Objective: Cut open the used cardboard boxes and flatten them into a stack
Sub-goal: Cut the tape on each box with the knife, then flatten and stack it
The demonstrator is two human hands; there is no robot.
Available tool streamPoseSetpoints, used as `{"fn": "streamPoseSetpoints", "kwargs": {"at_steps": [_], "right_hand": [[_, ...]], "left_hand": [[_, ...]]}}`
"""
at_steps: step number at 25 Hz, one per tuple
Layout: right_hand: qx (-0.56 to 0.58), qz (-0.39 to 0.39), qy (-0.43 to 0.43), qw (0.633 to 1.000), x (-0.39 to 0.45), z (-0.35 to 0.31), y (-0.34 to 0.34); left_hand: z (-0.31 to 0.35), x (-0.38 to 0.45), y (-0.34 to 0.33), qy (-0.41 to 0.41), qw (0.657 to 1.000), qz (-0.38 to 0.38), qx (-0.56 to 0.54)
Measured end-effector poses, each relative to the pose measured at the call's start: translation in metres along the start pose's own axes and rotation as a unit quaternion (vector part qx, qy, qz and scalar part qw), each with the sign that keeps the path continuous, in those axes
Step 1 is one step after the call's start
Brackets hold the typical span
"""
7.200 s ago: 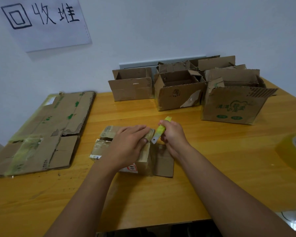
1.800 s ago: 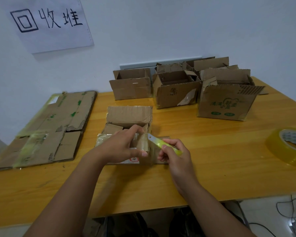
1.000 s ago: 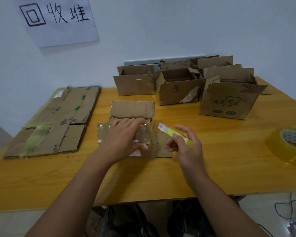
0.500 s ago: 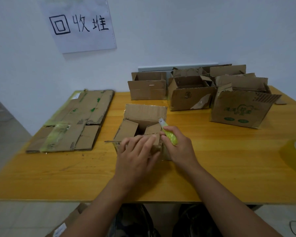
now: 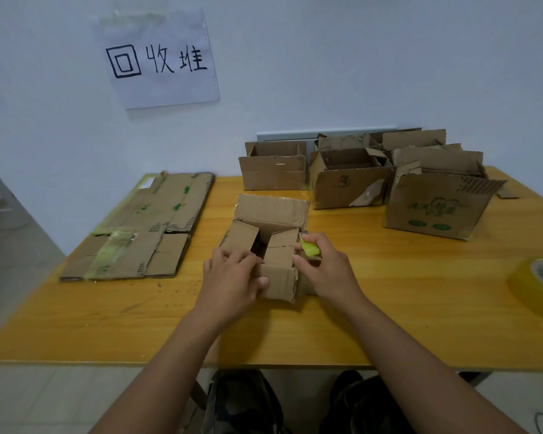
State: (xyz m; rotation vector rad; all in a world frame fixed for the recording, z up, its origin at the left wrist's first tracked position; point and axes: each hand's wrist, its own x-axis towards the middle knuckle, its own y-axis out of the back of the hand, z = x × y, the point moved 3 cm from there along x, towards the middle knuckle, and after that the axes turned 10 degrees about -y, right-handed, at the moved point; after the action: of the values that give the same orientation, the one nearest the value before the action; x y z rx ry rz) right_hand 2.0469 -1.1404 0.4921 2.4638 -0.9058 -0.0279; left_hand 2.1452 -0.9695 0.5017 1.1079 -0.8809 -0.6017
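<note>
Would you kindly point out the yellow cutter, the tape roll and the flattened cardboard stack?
yellow cutter (image 5: pixel 309 248): head view, on the handle above the right hand's fingers.
tape roll (image 5: pixel 525 291): head view, on its yellow outer side.
flattened cardboard stack (image 5: pixel 157 214): head view, on the top sheet.

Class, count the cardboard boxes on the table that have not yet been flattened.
At least 5: the small box between both hands, three open boxes along the wall, one partly hidden behind them; more may be hidden.

- L forearm (image 5: pixel 182 349) & R forearm (image 5: pixel 398 346): bare, no sleeves, no watch/rings visible.
- Legs at 6 o'clock: camo-pattern trousers (image 5: pixel 245 402), dark.
</note>
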Motion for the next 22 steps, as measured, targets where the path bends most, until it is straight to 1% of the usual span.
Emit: {"fn": "streamPoseSetpoints", "kwargs": {"at_steps": [2, 4, 6, 7, 9, 10, 11, 13, 14, 16, 18, 20, 21, 22], "right_hand": [[0.009, -0.025, -0.008, 1.000, -0.002, 0.000, 0.002], [0.059, -0.050, -0.020, 0.997, -0.006, 0.001, 0.008], [0.107, -0.034, -0.035, 0.993, -0.005, 0.005, 0.020], [0.101, -0.010, -0.053, 0.993, -0.003, 0.010, 0.027], [0.015, 0.034, -0.113, 0.993, 0.002, 0.023, 0.042], [-0.043, 0.030, -0.145, 0.988, 0.002, 0.029, 0.046], [-0.103, 0.010, -0.166, 0.981, 0.001, 0.035, 0.049], [-0.223, -0.039, -0.178, 0.958, -0.006, 0.046, 0.049], [-0.269, -0.053, -0.184, 0.944, -0.009, 0.049, 0.048], [-0.323, -0.063, -0.199, 0.923, -0.010, 0.054, 0.047], [-0.356, -0.054, -0.224, 0.906, -0.009, 0.054, 0.050], [-0.411, -0.028, -0.238, 0.879, -0.007, 0.050, 0.056], [-0.441, 0.003, -0.222, 0.870, -0.006, 0.045, 0.057], [-0.452, 0.040, -0.190, 0.870, -0.005, 0.037, 0.054]], "left_hand": [[0.000, 0.007, 0.001, -0.020, 1.000, 0.008, -0.008], [0.002, 0.011, -0.005, -0.023, 0.999, 0.028, -0.036], [0.003, 0.015, -0.009, -0.022, 0.997, 0.051, -0.045], [0.002, 0.017, -0.011, -0.021, 0.997, 0.061, -0.044], [0.003, 0.020, -0.014, -0.024, 0.996, 0.073, -0.034], [0.005, 0.020, -0.016, -0.027, 0.996, 0.079, -0.028], [0.007, 0.020, -0.018, -0.030, 0.995, 0.088, -0.023], [0.010, 0.018, -0.019, -0.033, 0.994, 0.102, -0.009], [0.012, 0.017, -0.019, -0.036, 0.994, 0.106, 0.006], [0.012, 0.012, -0.020, -0.040, 0.991, 0.120, 0.045], [0.008, 0.009, -0.018, -0.025, 0.989, 0.124, 0.078], [0.004, 0.009, -0.019, 0.001, 0.992, 0.102, 0.078], [0.002, 0.010, -0.020, 0.017, 0.994, 0.090, 0.066], [-0.001, 0.010, -0.021, 0.035, 0.995, 0.081, 0.053]]}}
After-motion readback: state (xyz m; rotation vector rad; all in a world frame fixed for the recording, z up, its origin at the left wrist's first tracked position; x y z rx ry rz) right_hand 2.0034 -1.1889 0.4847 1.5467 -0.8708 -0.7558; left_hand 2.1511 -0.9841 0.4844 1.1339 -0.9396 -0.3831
